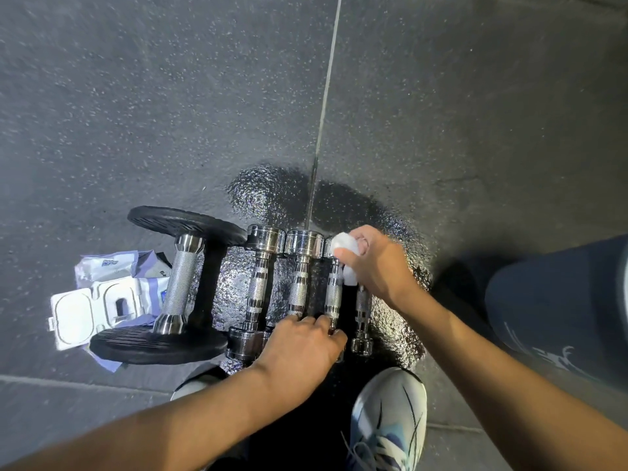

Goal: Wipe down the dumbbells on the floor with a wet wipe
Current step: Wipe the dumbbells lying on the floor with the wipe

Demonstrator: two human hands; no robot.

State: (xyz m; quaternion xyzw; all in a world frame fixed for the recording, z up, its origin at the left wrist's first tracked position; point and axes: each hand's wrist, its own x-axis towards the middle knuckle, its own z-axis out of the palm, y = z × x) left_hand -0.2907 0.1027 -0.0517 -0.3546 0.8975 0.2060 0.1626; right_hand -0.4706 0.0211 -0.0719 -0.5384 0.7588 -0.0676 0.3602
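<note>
Several chrome dumbbells lie side by side on the dark rubber floor. The biggest one [180,283] has black plates and sits at the left. My right hand [377,263] grips a white wet wipe [346,248] and presses it on the far head of a small chrome dumbbell [333,294]. My left hand [302,348] lies over the near heads of the middle dumbbells, fingers curled round the near end of that same dumbbell. Another small dumbbell [363,317] lies at the right, its far end hidden by my right hand.
An open pack of wet wipes [102,297] with its white lid flipped up lies left of the big dumbbell. The floor around the dumbbells shines wet. My shoe [387,419] stands close below them, my knee [557,300] at the right. A seam [326,96] runs up the floor.
</note>
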